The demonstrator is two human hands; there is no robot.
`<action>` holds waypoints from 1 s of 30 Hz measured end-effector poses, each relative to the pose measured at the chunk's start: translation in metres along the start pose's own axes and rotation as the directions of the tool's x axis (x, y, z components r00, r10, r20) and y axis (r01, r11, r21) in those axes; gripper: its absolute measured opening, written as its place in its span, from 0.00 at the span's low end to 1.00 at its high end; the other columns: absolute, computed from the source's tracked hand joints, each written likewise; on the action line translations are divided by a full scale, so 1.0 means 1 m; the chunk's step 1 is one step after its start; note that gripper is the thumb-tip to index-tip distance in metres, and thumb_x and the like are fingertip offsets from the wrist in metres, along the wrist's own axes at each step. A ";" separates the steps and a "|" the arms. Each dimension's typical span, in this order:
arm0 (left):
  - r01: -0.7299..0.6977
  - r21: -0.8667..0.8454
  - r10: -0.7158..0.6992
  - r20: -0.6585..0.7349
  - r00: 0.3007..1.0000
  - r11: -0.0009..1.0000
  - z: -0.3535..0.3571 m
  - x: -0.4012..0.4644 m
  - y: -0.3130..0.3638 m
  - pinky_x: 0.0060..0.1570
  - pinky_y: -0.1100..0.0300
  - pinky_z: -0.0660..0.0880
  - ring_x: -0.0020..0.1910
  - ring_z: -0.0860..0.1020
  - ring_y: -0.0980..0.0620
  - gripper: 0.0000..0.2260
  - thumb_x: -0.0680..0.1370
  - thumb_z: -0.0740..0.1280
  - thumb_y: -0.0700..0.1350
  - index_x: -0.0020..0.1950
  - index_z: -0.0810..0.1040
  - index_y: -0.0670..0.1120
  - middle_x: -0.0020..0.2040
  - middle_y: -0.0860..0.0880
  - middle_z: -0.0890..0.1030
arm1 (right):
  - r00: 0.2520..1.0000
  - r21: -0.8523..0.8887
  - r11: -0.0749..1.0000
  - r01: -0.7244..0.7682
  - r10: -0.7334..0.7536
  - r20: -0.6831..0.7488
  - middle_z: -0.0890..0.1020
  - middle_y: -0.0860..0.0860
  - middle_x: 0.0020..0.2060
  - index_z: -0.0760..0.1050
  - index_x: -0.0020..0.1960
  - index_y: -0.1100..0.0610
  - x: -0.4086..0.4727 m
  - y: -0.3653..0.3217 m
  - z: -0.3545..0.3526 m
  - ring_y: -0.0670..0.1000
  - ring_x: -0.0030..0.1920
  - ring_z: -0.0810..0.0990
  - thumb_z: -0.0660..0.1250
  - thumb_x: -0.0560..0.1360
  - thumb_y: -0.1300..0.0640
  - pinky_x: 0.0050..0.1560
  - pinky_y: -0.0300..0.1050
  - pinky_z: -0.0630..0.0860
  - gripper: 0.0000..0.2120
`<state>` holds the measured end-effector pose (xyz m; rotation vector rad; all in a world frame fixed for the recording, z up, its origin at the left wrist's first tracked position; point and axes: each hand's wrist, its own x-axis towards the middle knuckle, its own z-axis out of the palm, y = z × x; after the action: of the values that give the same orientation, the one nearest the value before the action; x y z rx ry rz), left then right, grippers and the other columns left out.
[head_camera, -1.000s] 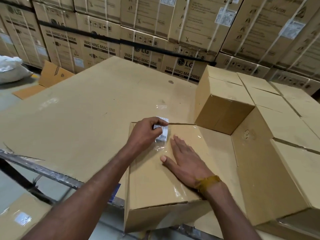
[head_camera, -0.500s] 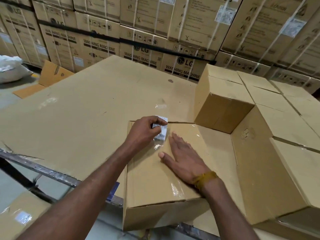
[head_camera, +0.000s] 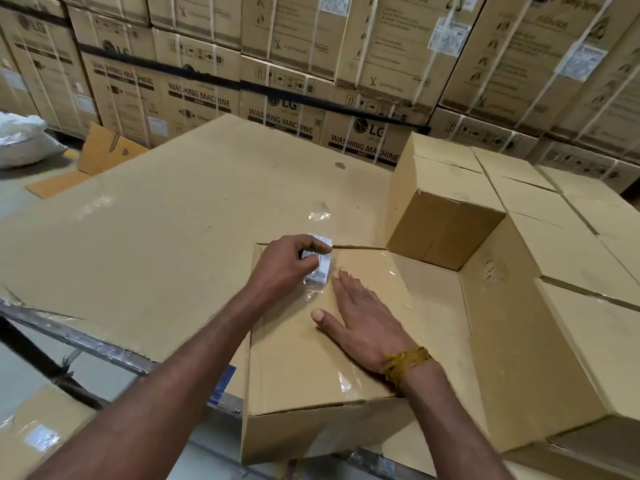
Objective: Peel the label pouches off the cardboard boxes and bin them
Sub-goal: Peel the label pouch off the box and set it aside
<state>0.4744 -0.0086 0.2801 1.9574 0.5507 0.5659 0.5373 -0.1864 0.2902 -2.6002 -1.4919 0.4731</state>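
A brown cardboard box (head_camera: 294, 368) lies in front of me on a wide cardboard-covered table (head_camera: 166, 244). A clear label pouch (head_camera: 320, 268) with white paper inside sits near the box's far edge, partly lifted. My left hand (head_camera: 282, 268) pinches the pouch between thumb and fingers. My right hand (head_camera: 360, 323) lies flat on the box top, fingers straight, pressing it down just right of the pouch. A strip of clear film (head_camera: 310, 293) trails from the pouch to the box.
Several plain cardboard boxes (head_camera: 446, 216) stand in rows at the right. Stacked washing-machine cartons (head_camera: 287, 81) form a wall behind. A scrap of clear film (head_camera: 320, 216) lies on the table. A white sack (head_camera: 24, 140) and a folded carton (head_camera: 100, 154) sit on the floor, left.
The left hand has tugged the pouch slightly up and away from the box. The right hand stays flat on the lid. The view shifted a little.
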 end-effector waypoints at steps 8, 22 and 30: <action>-0.020 0.060 0.020 0.004 1.000 0.998 0.000 -0.001 0.005 0.29 0.72 0.63 0.28 0.72 0.69 0.14 0.76 0.65 0.36 0.55 0.86 0.50 0.31 0.66 0.75 | 0.994 0.015 0.999 0.034 -0.036 0.108 0.34 0.36 0.77 0.35 0.80 0.43 -0.041 0.017 -0.007 0.38 0.77 0.35 0.38 0.75 0.29 0.75 0.38 0.36 0.38; -0.011 0.054 0.010 0.019 1.000 0.998 0.001 0.000 0.003 0.33 0.73 0.65 0.33 0.74 0.70 0.14 0.76 0.65 0.37 0.54 0.85 0.52 0.43 0.63 0.81 | 0.991 -0.006 0.997 0.080 -0.078 0.107 0.33 0.35 0.76 0.35 0.79 0.42 -0.050 0.018 -0.003 0.36 0.76 0.33 0.37 0.74 0.28 0.74 0.37 0.35 0.38; 0.002 0.015 -0.002 0.022 1.000 1.000 0.001 0.002 0.000 0.36 0.72 0.68 0.37 0.77 0.64 0.14 0.76 0.66 0.38 0.54 0.86 0.52 0.46 0.60 0.84 | 1.000 -0.016 1.000 -0.012 0.012 -0.029 0.39 0.47 0.80 0.38 0.81 0.52 0.006 0.001 -0.001 0.45 0.79 0.39 0.44 0.79 0.30 0.79 0.45 0.40 0.40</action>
<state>0.4762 -0.0084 0.2798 1.9749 0.5443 0.5401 0.5411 -0.1812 0.2896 -2.6183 -1.4786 0.4237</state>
